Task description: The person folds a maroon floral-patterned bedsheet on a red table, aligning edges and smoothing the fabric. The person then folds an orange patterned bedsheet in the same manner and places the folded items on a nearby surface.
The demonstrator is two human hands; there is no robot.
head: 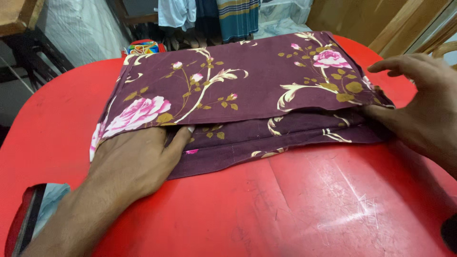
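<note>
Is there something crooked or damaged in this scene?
Slightly. The folded maroon floral cloth has uneven layers: its lower layer sticks out past the top fold near the left hand. The red table shows pale scratches. Nothing is spilled.

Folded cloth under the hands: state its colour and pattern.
The folded cloth is dark maroon with pink roses and golden leaves, clearest in the head view.

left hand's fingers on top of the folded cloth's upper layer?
No: the left hand has its fingers tucked under the upper layer of the folded maroon floral cloth on the red table.

Bright overhead light, glare on table (pixel 342 209)
</note>
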